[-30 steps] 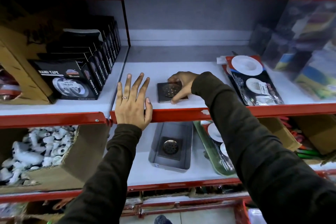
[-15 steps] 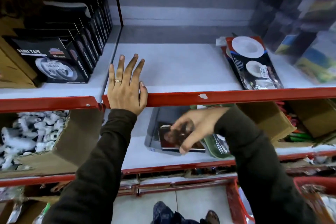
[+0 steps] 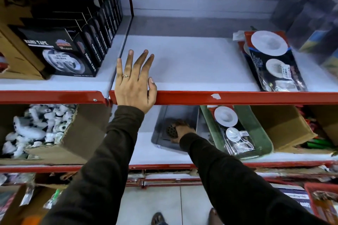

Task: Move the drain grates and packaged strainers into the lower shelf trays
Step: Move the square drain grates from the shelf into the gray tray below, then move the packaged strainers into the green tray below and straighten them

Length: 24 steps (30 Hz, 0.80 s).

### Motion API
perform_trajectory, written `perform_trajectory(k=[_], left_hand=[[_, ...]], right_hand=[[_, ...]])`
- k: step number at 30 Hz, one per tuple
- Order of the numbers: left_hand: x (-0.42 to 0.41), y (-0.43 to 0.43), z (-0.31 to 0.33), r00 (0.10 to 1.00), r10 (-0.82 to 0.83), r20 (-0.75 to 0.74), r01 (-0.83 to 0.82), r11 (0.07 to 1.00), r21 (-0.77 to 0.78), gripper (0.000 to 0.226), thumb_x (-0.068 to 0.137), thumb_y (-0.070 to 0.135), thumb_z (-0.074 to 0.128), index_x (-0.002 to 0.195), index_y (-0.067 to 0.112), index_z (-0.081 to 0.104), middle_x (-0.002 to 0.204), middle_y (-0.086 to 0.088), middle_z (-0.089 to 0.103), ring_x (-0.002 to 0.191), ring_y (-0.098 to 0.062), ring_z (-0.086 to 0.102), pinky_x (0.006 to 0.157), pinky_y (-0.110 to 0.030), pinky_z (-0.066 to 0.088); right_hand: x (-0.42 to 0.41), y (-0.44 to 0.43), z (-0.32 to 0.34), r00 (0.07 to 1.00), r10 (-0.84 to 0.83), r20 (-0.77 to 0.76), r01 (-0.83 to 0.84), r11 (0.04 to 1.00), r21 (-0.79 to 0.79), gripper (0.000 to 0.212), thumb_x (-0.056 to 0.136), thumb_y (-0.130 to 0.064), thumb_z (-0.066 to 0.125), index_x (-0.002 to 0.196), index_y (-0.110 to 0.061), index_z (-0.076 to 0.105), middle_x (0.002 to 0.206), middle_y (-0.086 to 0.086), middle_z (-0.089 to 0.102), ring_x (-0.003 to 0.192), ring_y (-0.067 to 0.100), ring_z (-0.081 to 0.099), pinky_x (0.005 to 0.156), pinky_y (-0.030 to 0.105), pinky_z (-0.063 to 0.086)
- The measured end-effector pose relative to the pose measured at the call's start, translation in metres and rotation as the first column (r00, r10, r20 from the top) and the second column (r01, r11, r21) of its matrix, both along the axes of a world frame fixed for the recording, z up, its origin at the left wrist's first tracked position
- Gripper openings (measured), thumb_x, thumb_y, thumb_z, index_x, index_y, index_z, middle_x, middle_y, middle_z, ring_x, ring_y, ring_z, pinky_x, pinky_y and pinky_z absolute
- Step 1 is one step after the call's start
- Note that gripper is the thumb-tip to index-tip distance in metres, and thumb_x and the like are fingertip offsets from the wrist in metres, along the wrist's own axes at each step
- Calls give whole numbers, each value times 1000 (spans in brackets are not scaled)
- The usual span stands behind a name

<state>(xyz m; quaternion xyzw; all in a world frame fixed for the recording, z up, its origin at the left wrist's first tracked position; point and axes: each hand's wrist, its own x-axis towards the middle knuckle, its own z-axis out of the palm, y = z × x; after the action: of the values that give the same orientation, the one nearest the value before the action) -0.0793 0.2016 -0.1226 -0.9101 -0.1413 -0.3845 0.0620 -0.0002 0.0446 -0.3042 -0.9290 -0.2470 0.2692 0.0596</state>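
Right hand (image 3: 180, 130) is down in the grey tray (image 3: 161, 124) on the lower shelf, fingers curled around a square drain grate (image 3: 170, 131) that sits low in the tray. Left hand (image 3: 134, 82) lies flat and spread on the upper shelf (image 3: 192, 64), holding nothing. One packaged strainer (image 3: 272, 60) is up there at the right, another (image 3: 232, 129) in the green tray (image 3: 259, 137) beside the grey one

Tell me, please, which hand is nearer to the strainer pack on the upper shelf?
Left. The left hand lies flat on that shelf's front edge, across bare shelf from the strainer pack. The right hand is a shelf lower, in the grey tray.
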Motion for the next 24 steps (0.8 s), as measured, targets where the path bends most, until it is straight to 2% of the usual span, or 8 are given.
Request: perform_trajectory(k=[5, 8, 10, 13, 17, 19, 21, 24], left_hand=[[-1, -3, 3, 999, 20, -45, -21, 1000, -12, 58, 89, 29, 39, 147, 20, 41, 155, 1, 40, 150, -25, 23, 124, -49, 10], [-4, -8, 6, 998, 13, -65, -16, 999, -43, 55, 90, 26, 39, 144, 21, 45, 153, 2, 43, 150, -24, 24, 125, -49, 11], [-6, -12, 8, 997, 14, -70, -18, 998, -66, 53, 90, 24, 39, 142, 21, 46, 148, 2, 49, 147, -23, 31, 124, -50, 14], [-8, -30, 10, 999, 20, -50, -28, 984, -173, 52, 90, 21, 40, 142, 21, 46, 135, -3, 62, 138, -24, 46, 123, -52, 16], [11, -104, 17, 999, -11, 31, 19, 962, -273, 47, 90, 24, 44, 136, 23, 54, 123, 1, 70, 128, -21, 58, 122, -54, 15], [33, -151, 27, 999, -49, 3, 47, 947, -316, 43, 91, 32, 44, 132, 27, 58, 118, 1, 72, 125, -21, 59, 122, -56, 14], [59, -201, 42, 990, -81, -114, 35, 933, -358, 47, 94, 43, 37, 133, 27, 56, 124, 1, 69, 130, -22, 54, 122, -58, 8], [92, -247, 49, 927, -122, -355, -25, 923, -383, 61, 95, 55, 22, 130, 23, 60, 134, -1, 63, 137, -25, 45, 121, -59, -8]], right_hand=[[-6, -19, 7, 992, -94, 90, 69, 967, 245, 70, 80, -46, 68, 140, -23, 38, 141, 7, 50, 126, 29, 52, 103, 40, 47], [-21, -45, 32, 971, -170, 168, 75, 884, 461, 31, 83, -55, 59, 101, -30, 61, 102, -2, 71, 93, 19, 66, 79, 29, 54], [-34, -67, 55, 945, -212, 247, 37, 823, 567, 37, 84, -61, 54, 74, -26, 55, 66, -5, 63, 63, 14, 59, 61, 25, 48], [-42, -108, 99, 854, -309, 418, -123, 662, 739, 45, 88, -51, 59, 59, -20, 43, 52, -5, 44, 49, 12, 41, 49, 32, 41], [-8, -179, 178, 685, -551, 476, -241, 445, 863, 36, 94, -34, 55, 63, -15, 49, 64, 0, 49, 62, 19, 46, 60, 35, 40], [25, -214, 204, 566, -674, 475, -101, 515, 851, 31, 94, -40, 47, 85, -14, 61, 88, 8, 60, 85, 27, 54, 79, 40, 41], [61, -247, 216, 489, -724, 486, 193, 633, 749, 39, 92, -42, 45, 119, -18, 58, 121, 12, 59, 114, 32, 51, 97, 47, 33], [95, -271, 219, 622, -677, 393, 486, 727, 484, 53, 94, -39, 41, 143, -20, 42, 140, 12, 54, 134, 32, 43, 115, 59, 9]])
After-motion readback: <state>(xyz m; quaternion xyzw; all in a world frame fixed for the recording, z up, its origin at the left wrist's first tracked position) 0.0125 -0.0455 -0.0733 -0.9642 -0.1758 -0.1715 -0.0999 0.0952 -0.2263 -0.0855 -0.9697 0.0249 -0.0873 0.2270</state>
